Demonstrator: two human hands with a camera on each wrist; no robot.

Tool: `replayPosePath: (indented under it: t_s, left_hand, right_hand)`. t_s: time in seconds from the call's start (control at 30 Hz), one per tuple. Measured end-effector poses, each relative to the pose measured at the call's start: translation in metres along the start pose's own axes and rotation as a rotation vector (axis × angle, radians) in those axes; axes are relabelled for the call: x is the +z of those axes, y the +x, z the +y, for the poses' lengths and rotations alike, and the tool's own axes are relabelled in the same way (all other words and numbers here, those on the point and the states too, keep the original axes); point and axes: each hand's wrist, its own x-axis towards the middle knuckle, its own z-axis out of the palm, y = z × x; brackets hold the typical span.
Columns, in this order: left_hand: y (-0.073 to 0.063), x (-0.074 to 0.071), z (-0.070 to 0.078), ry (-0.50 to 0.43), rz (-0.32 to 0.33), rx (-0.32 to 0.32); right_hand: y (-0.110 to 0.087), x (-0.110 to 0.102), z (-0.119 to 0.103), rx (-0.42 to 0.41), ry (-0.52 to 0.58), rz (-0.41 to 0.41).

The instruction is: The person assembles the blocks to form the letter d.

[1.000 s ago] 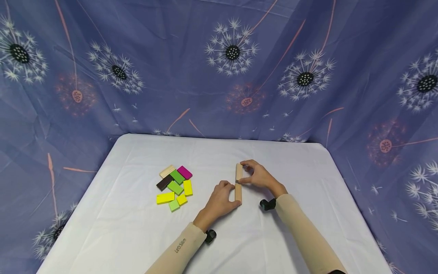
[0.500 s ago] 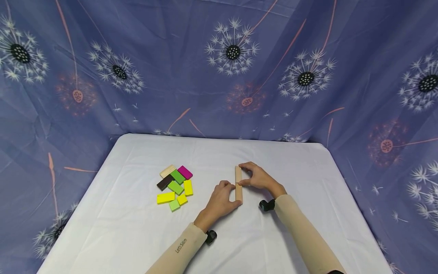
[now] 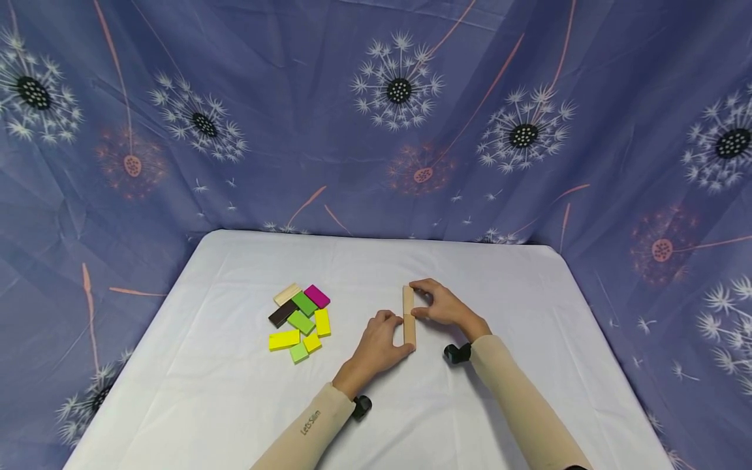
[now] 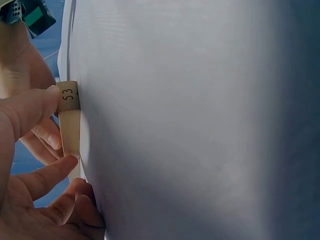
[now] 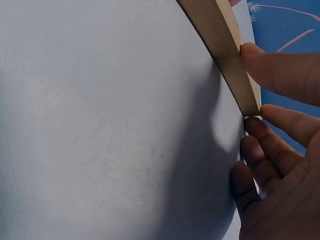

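Two natural-wood blocks lie end to end in one line on the white cloth, right of centre in the head view. My left hand [image 3: 376,343] holds the near block [image 3: 409,334], thumb at its near end and index finger by its left side close to the seam. The printed end of this near block [image 4: 68,95] reads 53 in the left wrist view. My right hand [image 3: 444,305] holds the far block [image 3: 408,299], index finger at the far end and thumb along the right side near the seam. The right wrist view shows the thumb and index finger against this far block [image 5: 239,82].
To the left lies a loose group of blocks: several green and yellow ones, a dark brown block [image 3: 284,314], a magenta block [image 3: 317,296] and a plain wood block [image 3: 288,294]. A white-covered table [image 3: 205,391] carries everything. A blue dandelion-print curtain [image 3: 294,130] hangs around it.
My right hand has brought the far block down and slightly left, nearer the other block, so the two now line up end to end. My left hand has stayed in place.
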Motion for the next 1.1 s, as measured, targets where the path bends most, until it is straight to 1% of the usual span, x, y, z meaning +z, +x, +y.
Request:
replayPosePath:
  t_s: [0.1, 0.2, 0.33, 0.47, 0.57, 0.63, 0.83, 0.97, 1.1]
  left_hand:
    - [-0.001, -0.001, -0.002, -0.015, -0.006, 0.011]
    - [-0.003, -0.005, -0.004, -0.072, -0.027, 0.013]
    - [-0.009, -0.014, -0.010, -0.151, -0.035, 0.027]
    - [-0.017, -0.023, -0.018, -0.184, -0.022, 0.070]
    - [-0.021, -0.030, -0.023, -0.205, -0.005, 0.087]
    - [-0.025, -0.034, -0.026, -0.215, 0.009, 0.082]
    - [-0.032, -0.049, -0.032, -0.236, 0.043, 0.037]
    - [-0.034, -0.059, -0.036, -0.250, 0.065, 0.013]
    - [-0.035, -0.070, -0.043, -0.261, 0.086, 0.010]
  right_hand:
    - [-0.004, 0.003, 0.000, 0.015, 0.016, 0.047]
    - [-0.011, 0.007, -0.002, 0.021, 0.068, 0.103]
    - [-0.023, 0.016, -0.005, 0.007, 0.136, 0.142]
    - [-0.032, 0.025, -0.006, 0.020, 0.174, 0.184]
    - [-0.036, 0.029, -0.005, 0.030, 0.195, 0.215]
    - [-0.037, 0.031, -0.005, 0.023, 0.201, 0.218]
    - [-0.036, 0.036, -0.007, 0.016, 0.190, 0.203]
    - [-0.036, 0.037, -0.008, 0.038, 0.179, 0.193]
    - [-0.035, 0.038, -0.007, 0.043, 0.172, 0.182]
